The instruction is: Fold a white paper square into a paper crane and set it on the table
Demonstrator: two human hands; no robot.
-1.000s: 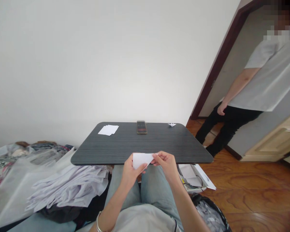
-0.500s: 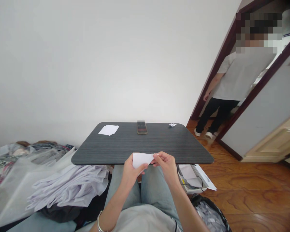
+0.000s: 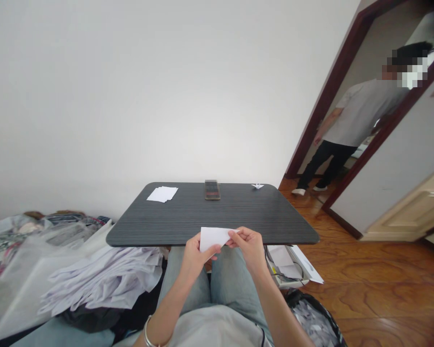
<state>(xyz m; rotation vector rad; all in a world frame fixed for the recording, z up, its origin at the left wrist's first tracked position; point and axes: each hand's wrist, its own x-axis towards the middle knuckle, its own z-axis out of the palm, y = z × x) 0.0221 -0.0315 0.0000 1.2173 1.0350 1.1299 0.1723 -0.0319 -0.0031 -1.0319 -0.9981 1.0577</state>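
Observation:
A folded white paper [image 3: 212,238] is held over my lap, just in front of the near edge of a dark table [image 3: 188,219]. My left hand [image 3: 193,258] pinches its left lower side, thumb on top. My right hand [image 3: 249,245] pinches its right end with fingertips together. On the table's far side lie a small stack of white sheets [image 3: 162,193], a phone [image 3: 212,190] and a small folded paper figure [image 3: 257,186].
A heap of white plastic bags and cloth [image 3: 94,279] lies at my left. An open white box [image 3: 292,267] and a dark bin [image 3: 313,318] stand on the wood floor at my right. Another person [image 3: 350,130] stands in the doorway at the far right.
The paper has risen slightly in my hands. The other person has walked from near the table out into the doorway.

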